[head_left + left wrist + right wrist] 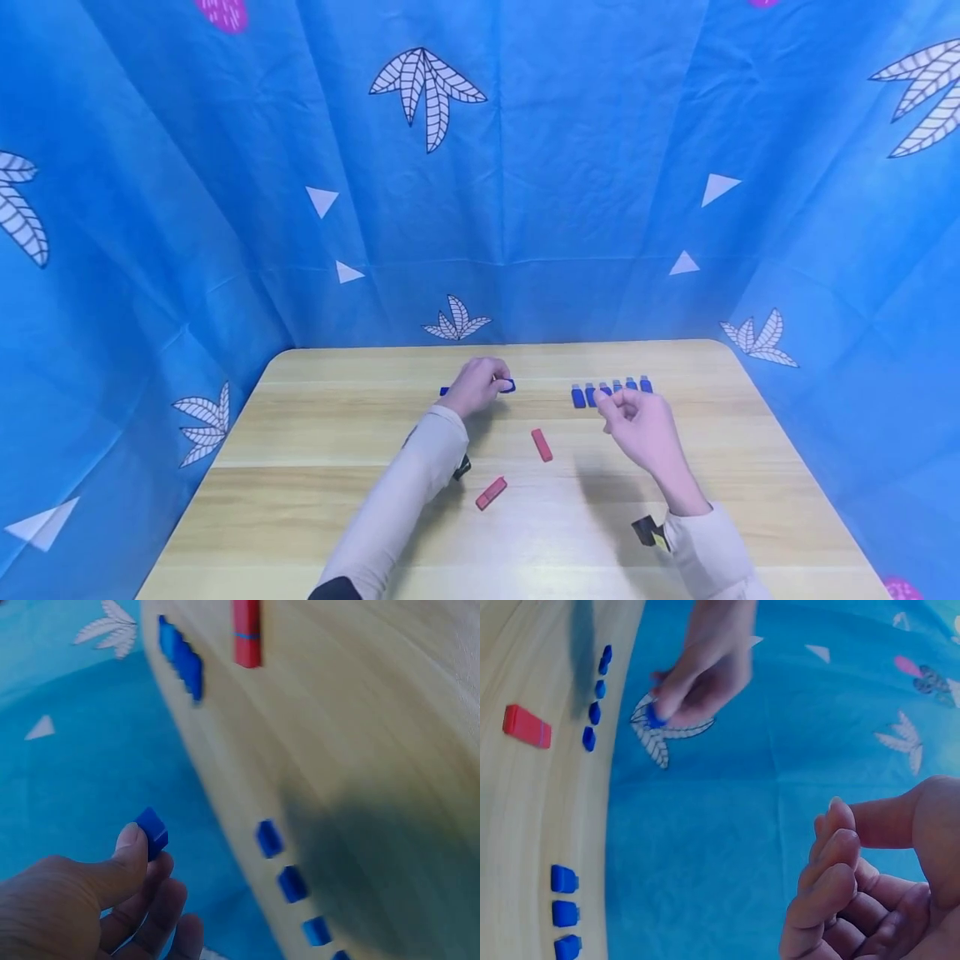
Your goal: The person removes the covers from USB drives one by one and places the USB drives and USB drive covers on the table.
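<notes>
My left hand (pixel 480 385) pinches a small blue cap (pixel 152 832) between thumb and fingers above the far side of the table. Under and beside that hand lies a row of several small blue caps (pixel 292 883), mostly hidden in the head view. Held in the air near the far right is my right hand (pixel 637 425), its thumb and index tips close together, fingers loosely curled, with nothing visible between them. Just beyond its fingertips, several blue USB sticks (pixel 578 397) stand side by side in a row, pale plug ends pointing away.
Two red stick-shaped pieces lie mid-table: one red stick (pixel 542 445) farther back, another red stick (pixel 491 493) nearer and tilted. The light wooden table (pixel 300 433) ends at a blue patterned curtain (pixel 585 167) that encloses the back and sides.
</notes>
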`<state>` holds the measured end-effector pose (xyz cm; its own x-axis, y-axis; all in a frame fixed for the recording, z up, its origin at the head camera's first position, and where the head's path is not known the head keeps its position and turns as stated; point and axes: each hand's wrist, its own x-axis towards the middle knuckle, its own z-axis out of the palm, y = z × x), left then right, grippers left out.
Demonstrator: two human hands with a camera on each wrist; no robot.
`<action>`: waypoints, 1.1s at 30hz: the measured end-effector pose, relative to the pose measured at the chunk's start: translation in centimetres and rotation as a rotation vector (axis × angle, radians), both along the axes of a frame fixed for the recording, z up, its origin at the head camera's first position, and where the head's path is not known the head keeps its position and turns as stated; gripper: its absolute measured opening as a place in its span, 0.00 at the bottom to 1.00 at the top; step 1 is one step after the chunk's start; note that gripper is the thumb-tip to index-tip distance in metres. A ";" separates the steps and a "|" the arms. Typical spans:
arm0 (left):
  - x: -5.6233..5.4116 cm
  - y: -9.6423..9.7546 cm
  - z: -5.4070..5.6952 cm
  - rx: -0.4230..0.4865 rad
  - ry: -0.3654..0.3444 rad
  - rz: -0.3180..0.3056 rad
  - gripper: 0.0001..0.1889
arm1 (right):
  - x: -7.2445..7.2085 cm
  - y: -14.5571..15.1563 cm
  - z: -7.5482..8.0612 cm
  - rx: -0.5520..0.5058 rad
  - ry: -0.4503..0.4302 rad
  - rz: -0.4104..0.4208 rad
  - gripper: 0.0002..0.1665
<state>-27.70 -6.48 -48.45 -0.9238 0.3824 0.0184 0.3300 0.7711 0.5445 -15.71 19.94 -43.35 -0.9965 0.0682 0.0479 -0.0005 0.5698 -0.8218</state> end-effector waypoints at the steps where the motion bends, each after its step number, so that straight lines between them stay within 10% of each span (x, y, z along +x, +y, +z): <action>1: -0.4 0.1 -0.4 -0.011 -0.010 0.003 0.06 | 0.3 -0.1 0.1 -0.005 -0.003 0.002 0.21; 19: -3.4 2.5 -4.0 -0.245 0.003 -0.023 0.03 | 2.7 -0.5 0.0 -0.059 -0.018 0.058 0.16; 28: -3.4 2.7 -4.5 -0.338 0.135 -0.021 0.08 | 3.1 0.0 0.2 -0.069 0.003 0.052 0.16; 33: -1.4 3.0 -3.8 -0.376 0.091 -0.034 0.22 | 3.3 0.4 0.2 -0.070 0.006 0.051 0.17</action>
